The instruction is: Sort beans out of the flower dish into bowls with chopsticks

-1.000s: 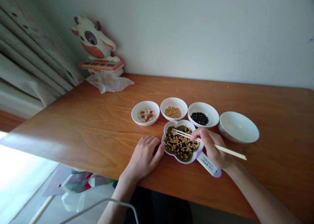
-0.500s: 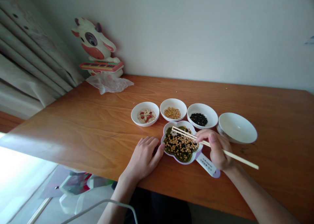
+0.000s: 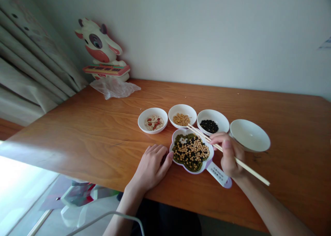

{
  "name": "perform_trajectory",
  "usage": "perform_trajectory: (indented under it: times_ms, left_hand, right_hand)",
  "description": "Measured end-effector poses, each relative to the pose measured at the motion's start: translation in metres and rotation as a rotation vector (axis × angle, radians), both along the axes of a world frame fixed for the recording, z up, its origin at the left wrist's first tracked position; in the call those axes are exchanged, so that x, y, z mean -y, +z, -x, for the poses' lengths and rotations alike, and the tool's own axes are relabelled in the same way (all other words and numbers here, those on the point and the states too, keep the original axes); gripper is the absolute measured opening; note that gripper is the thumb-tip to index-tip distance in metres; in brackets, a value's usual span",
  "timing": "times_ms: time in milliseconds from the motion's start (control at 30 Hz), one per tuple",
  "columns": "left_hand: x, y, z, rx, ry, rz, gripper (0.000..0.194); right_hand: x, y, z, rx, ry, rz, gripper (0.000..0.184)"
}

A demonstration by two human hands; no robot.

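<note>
A pair of chopsticks [image 3: 245, 167] rests in my right hand [image 3: 230, 155], the fingers closed around them. Their tips lie between the far rim of the flower-shaped dish and the near rim of the bowl of yellow beans [image 3: 181, 120]; whether they pinch a bean is too small to tell. The white, purple-edged dish [image 3: 190, 172] holds mixed yellow, black and green beans, and its labelled handle [image 3: 218, 174] points toward me on the right. My left hand [image 3: 153, 163] lies on the table, fingers loosely bent and thumb apart, touching the dish's left edge.
Beside the yellow-bean bowl stand a bowl of pale and red flat pieces [image 3: 153, 130], a bowl of black beans [image 3: 213, 113] and a bare white bowl [image 3: 250, 134]. A cow toy keyboard [image 3: 106, 69] and plastic bag [image 3: 115, 88] sit back left. A cable [image 3: 113, 212] crosses below.
The chopstick tips have moved up and slightly right, from over the flower-shaped dish to its far rim by the yellow-bean bowl. My left hand has stayed in place.
</note>
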State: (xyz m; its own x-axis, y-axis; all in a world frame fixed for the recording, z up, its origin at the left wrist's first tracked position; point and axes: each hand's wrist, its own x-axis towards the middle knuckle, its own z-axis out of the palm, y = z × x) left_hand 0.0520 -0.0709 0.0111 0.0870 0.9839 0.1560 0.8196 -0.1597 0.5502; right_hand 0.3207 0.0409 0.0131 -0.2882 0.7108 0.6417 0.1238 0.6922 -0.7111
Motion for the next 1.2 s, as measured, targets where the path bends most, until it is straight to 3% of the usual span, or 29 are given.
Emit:
perform_trajectory:
  times_ms: [167, 400, 600, 800, 1000, 1200]
  left_hand:
    - [0.0, 0.001, 0.0, -0.001, -0.007, 0.009, 0.04]
    - [0.0, 0.0, 0.0, 0.009, -0.006, 0.004, 0.039]
    - [0.0, 0.001, 0.001, 0.017, -0.008, 0.019, 0.039]
    - [0.0, 0.001, 0.001, 0.011, -0.005, 0.027, 0.04]
    - [0.001, 0.001, 0.001, 0.007, -0.001, 0.017, 0.04]
    - [0.001, 0.001, 0.001, 0.008, -0.004, 0.019, 0.04]
  right_hand:
    - [-0.003, 0.0, -0.012, -0.035, -0.028, -0.079, 0.049]
    - [-0.006, 0.0, -0.022, 0.189, -0.002, -0.101, 0.05]
    - [-0.005, 0.0, -0.022, 0.257, 0.001, -0.082, 0.058]
    - [-0.002, 0.006, -0.02, 0.174, 0.021, 0.045, 0.065]
    - [0.0, 0.007, -0.013, 0.024, 0.128, 0.285, 0.079]
    - [0.001, 0.004, -0.008, 0.003, 0.18, 0.448, 0.078]
